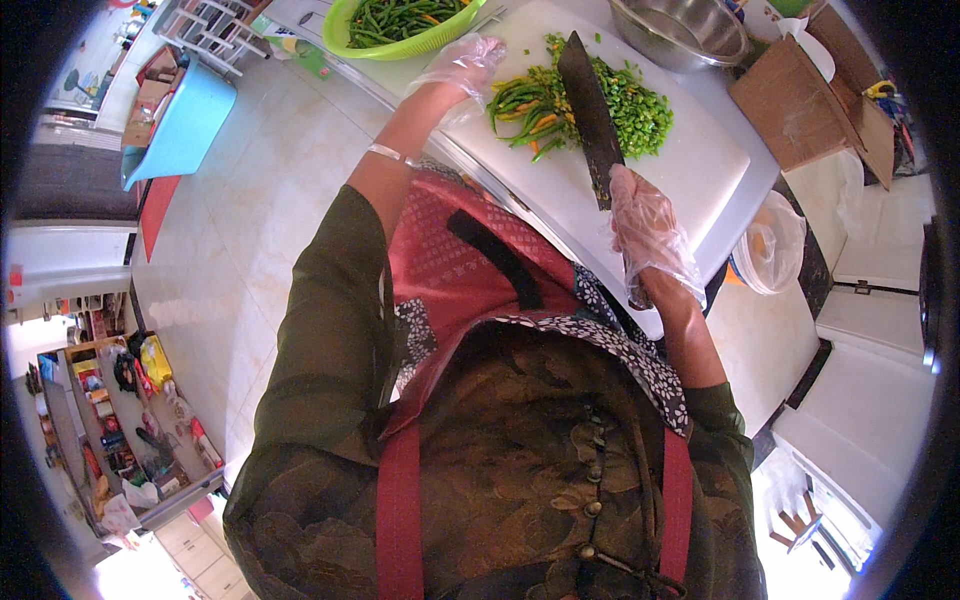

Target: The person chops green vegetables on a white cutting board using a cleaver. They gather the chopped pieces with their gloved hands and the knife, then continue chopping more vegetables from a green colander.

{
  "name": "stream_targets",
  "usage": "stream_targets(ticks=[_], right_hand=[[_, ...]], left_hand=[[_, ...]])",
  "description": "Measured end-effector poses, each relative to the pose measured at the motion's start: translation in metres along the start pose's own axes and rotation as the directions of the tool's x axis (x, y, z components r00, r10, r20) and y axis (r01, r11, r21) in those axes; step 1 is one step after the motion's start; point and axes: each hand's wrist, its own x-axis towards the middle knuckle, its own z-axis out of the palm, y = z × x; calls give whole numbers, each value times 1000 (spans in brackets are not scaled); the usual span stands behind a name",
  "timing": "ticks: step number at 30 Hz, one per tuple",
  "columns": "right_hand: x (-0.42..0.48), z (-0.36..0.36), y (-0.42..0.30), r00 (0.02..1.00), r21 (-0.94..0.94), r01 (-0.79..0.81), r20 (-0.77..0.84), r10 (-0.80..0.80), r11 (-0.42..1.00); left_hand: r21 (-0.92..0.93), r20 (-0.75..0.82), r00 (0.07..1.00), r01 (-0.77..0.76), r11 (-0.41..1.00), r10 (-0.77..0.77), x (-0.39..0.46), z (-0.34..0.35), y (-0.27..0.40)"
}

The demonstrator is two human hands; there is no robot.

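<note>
In a clear plastic glove, my right hand grips the handle of a dark-bladed kitchen knife. The blade lies across chopped green chili peppers on a white cutting board. Left of the blade are whole slender green and orange chili peppers. My left hand, gloved the same way, is at the board's left edge near a lime-green plastic basket of green peppers or beans. Whether its fingers hold anything cannot be made out.
A stainless steel basin stands behind the board, with an open cardboard box to its right. Below the board's right edge is a white plastic bucket with a clear liner. A blue plastic tub stands at the far left.
</note>
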Motion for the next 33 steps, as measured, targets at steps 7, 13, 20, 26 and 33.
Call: stream_targets(ticks=[7,13,20,26,33], right_hand=[[-6,-2,-5,1000,-68,27,-3,-27,997],[-1,-1,-2,999,-70,33,-13,-34,997],[-7,-3,-9,992,-177,128,28,-125,976],[-6,-3,-12,978,-184,205,76,-195,961],[-9,-7,-13,955,-191,294,88,-282,937]], left_hand=[[220,283,956,12,975,-75,-7,20,2],[36,225,965,129,991,-133,-27,15,38],[-14,88,996,4,1000,-2,-56,17,61],[210,-151,987,-28,977,61,-66,48,57],[423,34,998,-62,904,53,-63,40,69]])
